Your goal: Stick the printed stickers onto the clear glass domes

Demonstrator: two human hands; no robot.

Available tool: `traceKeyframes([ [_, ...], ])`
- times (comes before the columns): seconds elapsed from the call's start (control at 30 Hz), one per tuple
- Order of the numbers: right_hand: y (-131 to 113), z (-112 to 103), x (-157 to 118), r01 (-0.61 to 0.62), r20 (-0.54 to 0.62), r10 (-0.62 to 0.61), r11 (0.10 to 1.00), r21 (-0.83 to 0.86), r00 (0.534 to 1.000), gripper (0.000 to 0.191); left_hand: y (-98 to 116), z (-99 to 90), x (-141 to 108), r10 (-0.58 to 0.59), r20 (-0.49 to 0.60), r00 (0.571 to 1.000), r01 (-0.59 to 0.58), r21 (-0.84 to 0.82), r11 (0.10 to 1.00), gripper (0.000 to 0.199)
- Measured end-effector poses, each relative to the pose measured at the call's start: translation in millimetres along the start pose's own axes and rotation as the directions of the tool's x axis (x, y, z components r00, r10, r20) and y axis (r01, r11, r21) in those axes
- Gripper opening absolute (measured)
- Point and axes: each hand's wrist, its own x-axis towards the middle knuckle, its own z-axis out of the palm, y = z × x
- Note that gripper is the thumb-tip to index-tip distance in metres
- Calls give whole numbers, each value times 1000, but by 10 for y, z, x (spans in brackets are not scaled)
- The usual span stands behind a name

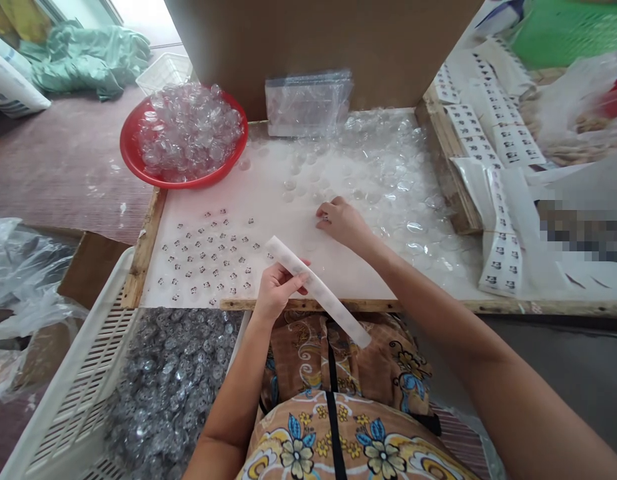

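Note:
A long white paper strip [333, 300] is pinched in my left hand [282, 287] near the table's front edge, slanting down to the right over the apron. My right hand [341, 223] is over the middle of the white tabletop [298, 227], its thumb and fingertips pressed together around a small dark-printed piece. Many small clear discs with black printed figures [213, 257] lie spread at the left of the tabletop. Clear round discs [388, 187] without prints cover the back and right of it.
A red bowl [131, 157] heaped with clear discs stands at the back left. A cardboard box [308, 53] rises behind the table. Printed sticker strips [503, 253] lie at the right; a white crate [73, 400] holds many discs below left.

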Motion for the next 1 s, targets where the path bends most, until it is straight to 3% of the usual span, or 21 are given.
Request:
traceKeyframes([
  [0.23, -235, 60, 219, 155, 29, -162, 974, 164, 986, 23, -19, -19, -12, 19, 3, 1000, -19, -6, 1000, 31],
  [0.47, -44, -5, 113, 34, 86, -42, 995, 94, 995, 43, -6, -6, -2, -2, 21, 1000, 2, -16, 1000, 31],
  [0.67, -448, 230, 273, 52, 47, -62, 979, 195, 997, 32, -22, -16, 1, 2, 14, 1000, -2, 17, 1000, 33],
  [0.8, -693, 330, 364, 230, 85, -316, 825, 516, 945, 33, -27, -17, -3, 15, -10, 1000, -15, 16, 1000, 33],
  [0.87, -681, 295, 318, 231, 57, -333, 757, 611, 941, 32, -22, -10, -4, 15, -13, 1000, -15, -2, 1000, 32],
  [1.0, -502, 35, 22, 271, -17, -340, 717, 642, 940, 26, 22, 6, 12, -25, -13, 1000, 24, -54, 998, 32],
])
